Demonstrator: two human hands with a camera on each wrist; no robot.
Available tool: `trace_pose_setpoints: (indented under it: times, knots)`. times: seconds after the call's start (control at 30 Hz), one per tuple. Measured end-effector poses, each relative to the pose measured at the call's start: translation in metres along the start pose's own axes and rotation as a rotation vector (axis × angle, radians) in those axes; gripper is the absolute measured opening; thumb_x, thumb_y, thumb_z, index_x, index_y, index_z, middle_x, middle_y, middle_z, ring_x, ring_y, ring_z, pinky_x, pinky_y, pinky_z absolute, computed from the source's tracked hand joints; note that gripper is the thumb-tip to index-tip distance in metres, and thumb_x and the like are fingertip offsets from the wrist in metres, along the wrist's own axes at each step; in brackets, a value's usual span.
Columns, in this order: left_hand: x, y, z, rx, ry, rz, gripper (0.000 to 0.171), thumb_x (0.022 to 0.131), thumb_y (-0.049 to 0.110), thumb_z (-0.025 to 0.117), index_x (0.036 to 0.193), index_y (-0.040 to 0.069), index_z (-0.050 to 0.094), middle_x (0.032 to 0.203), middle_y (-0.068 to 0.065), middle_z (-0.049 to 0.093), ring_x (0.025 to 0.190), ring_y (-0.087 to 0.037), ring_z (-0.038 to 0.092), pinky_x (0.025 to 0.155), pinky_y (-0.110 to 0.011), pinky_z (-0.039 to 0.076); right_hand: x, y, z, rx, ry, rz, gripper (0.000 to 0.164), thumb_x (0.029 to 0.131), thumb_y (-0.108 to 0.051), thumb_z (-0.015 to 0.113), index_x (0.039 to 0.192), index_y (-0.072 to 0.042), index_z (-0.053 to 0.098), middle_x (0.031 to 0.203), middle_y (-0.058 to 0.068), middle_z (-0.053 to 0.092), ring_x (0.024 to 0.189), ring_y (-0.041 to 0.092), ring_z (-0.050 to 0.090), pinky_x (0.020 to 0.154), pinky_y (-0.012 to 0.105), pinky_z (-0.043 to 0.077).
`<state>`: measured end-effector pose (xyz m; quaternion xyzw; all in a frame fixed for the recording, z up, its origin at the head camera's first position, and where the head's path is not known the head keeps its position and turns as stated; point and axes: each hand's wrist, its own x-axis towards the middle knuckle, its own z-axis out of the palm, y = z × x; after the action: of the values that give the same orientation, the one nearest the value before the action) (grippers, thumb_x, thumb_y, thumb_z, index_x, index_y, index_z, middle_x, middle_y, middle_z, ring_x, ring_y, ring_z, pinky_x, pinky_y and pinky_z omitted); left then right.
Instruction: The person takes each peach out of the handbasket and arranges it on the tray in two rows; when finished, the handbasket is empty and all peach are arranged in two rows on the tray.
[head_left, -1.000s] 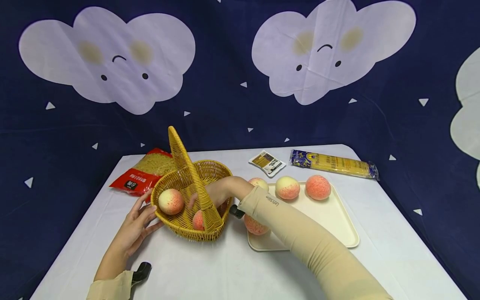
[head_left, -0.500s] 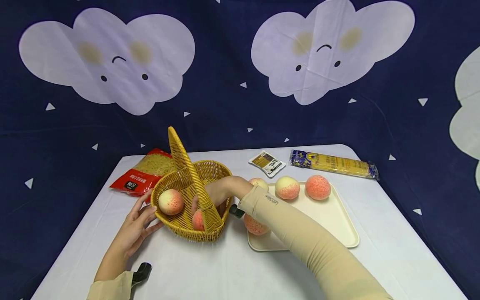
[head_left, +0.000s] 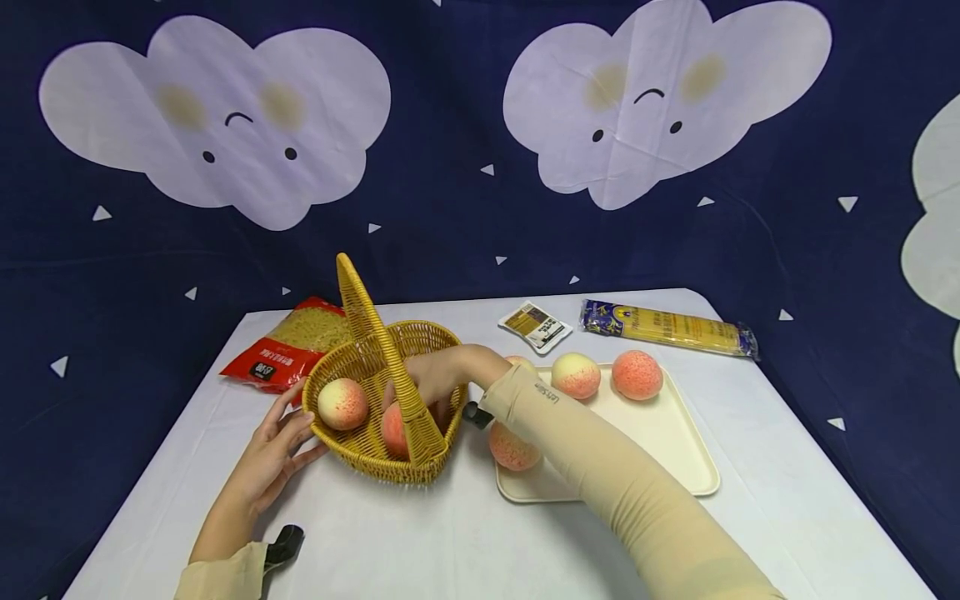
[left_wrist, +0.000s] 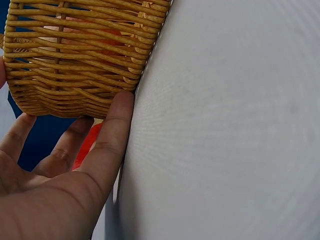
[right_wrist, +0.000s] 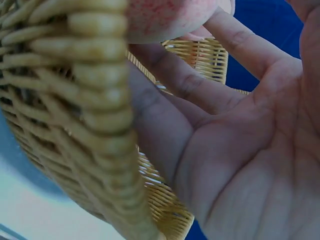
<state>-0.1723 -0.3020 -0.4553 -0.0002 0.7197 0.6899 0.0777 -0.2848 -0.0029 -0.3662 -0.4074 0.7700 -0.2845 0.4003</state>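
Note:
A yellow wicker basket (head_left: 375, 468) with a tall handle stands on the white table, left of centre. One cream-and-pink peach (head_left: 342, 404) lies inside at its left. Reaching in under the handle, my right hand (head_left: 435, 379) grips a pinker peach (head_left: 393, 429), partly hidden by the handle. The right wrist view shows that hand's fingers at the speckled peach (right_wrist: 165, 17), beside the woven wall. My left hand (head_left: 266, 454) touches the basket's left side with spread fingers. In the left wrist view, its fingertips rest against the lower wicker (left_wrist: 75, 65).
Right of the basket, a cream tray (head_left: 645, 433) holds several peaches (head_left: 637, 375), some partly behind my right sleeve. A red bag of pasta (head_left: 285, 346) lies behind the basket's left. Farther back are a small packet (head_left: 536, 327) and a pack of spaghetti (head_left: 667, 327).
My right fingers have closed in on the pinker peach, which has shifted slightly up and left within the basket. The left hand and basket stay nearly in place.

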Motion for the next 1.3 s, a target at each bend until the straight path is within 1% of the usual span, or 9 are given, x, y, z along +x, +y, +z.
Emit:
trace_pose_setpoints:
  times: [0.17, 0.3, 0.43, 0.6, 0.7, 0.93, 1.07, 1.17, 1.3]
  knots:
    - [0.0, -0.001, 0.0, -0.002, 0.002, -0.003, 0.071, 0.115, 0.029, 0.053, 0.173, 0.031, 0.013, 0.146, -0.004, 0.039, 0.116, 0.003, 0.067, 0.093, -0.031, 0.063, -0.001, 0.003, -0.004, 0.063, 0.04, -0.009, 0.041, 0.097, -0.016, 0.076, 0.137, -0.012, 0.07, 0.106, 0.001, 0.074, 0.078, 0.015, 0.07, 0.073, 0.04, 0.066]
    - [0.0, -0.001, 0.0, -0.001, 0.003, -0.003, 0.071, 0.115, 0.029, 0.052, 0.173, 0.031, 0.013, 0.147, -0.005, 0.038, 0.116, 0.004, 0.067, 0.093, -0.031, 0.062, -0.006, 0.006, -0.008, 0.137, 0.08, -0.004, 0.044, 0.096, -0.011, 0.075, 0.14, -0.013, 0.067, 0.101, 0.004, 0.075, 0.079, 0.017, 0.071, 0.078, 0.043, 0.067]
    - [0.0, 0.0, 0.0, 0.003, 0.003, -0.002, 0.071, 0.115, 0.03, 0.052, 0.174, 0.031, 0.013, 0.148, -0.006, 0.038, 0.116, 0.004, 0.067, 0.093, -0.031, 0.062, -0.011, 0.008, -0.012, 0.17, 0.122, -0.016, 0.049, 0.098, -0.013, 0.076, 0.145, -0.013, 0.063, 0.111, 0.006, 0.073, 0.082, 0.019, 0.073, 0.088, 0.053, 0.065]
    - [0.001, 0.001, 0.0, 0.007, 0.003, -0.005, 0.071, 0.115, 0.03, 0.052, 0.173, 0.032, 0.013, 0.147, -0.005, 0.039, 0.116, 0.004, 0.067, 0.093, -0.031, 0.063, -0.019, 0.012, -0.02, 0.191, 0.165, -0.046, 0.048, 0.096, -0.014, 0.075, 0.143, -0.012, 0.062, 0.12, 0.007, 0.069, 0.084, 0.015, 0.07, 0.097, 0.064, 0.06]
    - [0.001, 0.002, 0.0, 0.009, 0.002, -0.007, 0.07, 0.115, 0.03, 0.052, 0.173, 0.032, 0.014, 0.145, -0.004, 0.04, 0.116, 0.003, 0.067, 0.094, -0.032, 0.063, -0.024, 0.015, -0.025, 0.173, 0.201, -0.059, 0.047, 0.095, -0.015, 0.077, 0.14, -0.015, 0.064, 0.12, 0.008, 0.069, 0.083, 0.014, 0.067, 0.095, 0.062, 0.061]
    - [0.001, 0.002, 0.0, 0.005, 0.003, -0.008, 0.071, 0.115, 0.03, 0.052, 0.173, 0.031, 0.013, 0.147, -0.006, 0.038, 0.116, 0.004, 0.067, 0.093, -0.031, 0.063, -0.04, 0.023, -0.033, 0.148, 0.28, -0.075, 0.047, 0.094, -0.024, 0.083, 0.139, -0.023, 0.069, 0.13, 0.005, 0.071, 0.095, 0.013, 0.068, 0.079, 0.038, 0.064]
    - [0.0, 0.001, 0.0, 0.006, 0.006, -0.008, 0.071, 0.115, 0.03, 0.053, 0.173, 0.031, 0.013, 0.149, -0.006, 0.037, 0.116, 0.004, 0.067, 0.093, -0.031, 0.062, -0.052, 0.027, -0.036, 0.165, 0.303, -0.087, 0.046, 0.094, -0.025, 0.083, 0.138, -0.026, 0.07, 0.13, 0.006, 0.069, 0.099, 0.017, 0.07, 0.081, 0.038, 0.066]
    - [0.0, 0.001, 0.0, 0.006, 0.004, -0.005, 0.071, 0.115, 0.03, 0.053, 0.173, 0.031, 0.013, 0.148, -0.006, 0.037, 0.116, 0.004, 0.067, 0.092, -0.031, 0.062, -0.063, 0.031, -0.039, 0.177, 0.326, -0.084, 0.048, 0.094, -0.025, 0.083, 0.14, -0.026, 0.069, 0.132, 0.007, 0.068, 0.111, 0.018, 0.069, 0.087, 0.041, 0.066]
    - [-0.001, 0.001, 0.001, 0.007, 0.003, 0.0, 0.071, 0.115, 0.029, 0.052, 0.174, 0.031, 0.013, 0.147, -0.006, 0.038, 0.116, 0.004, 0.067, 0.092, -0.031, 0.063, -0.078, 0.037, -0.041, 0.192, 0.371, -0.085, 0.054, 0.093, -0.025, 0.082, 0.145, -0.021, 0.066, 0.134, 0.01, 0.067, 0.12, 0.021, 0.068, 0.09, 0.042, 0.066]
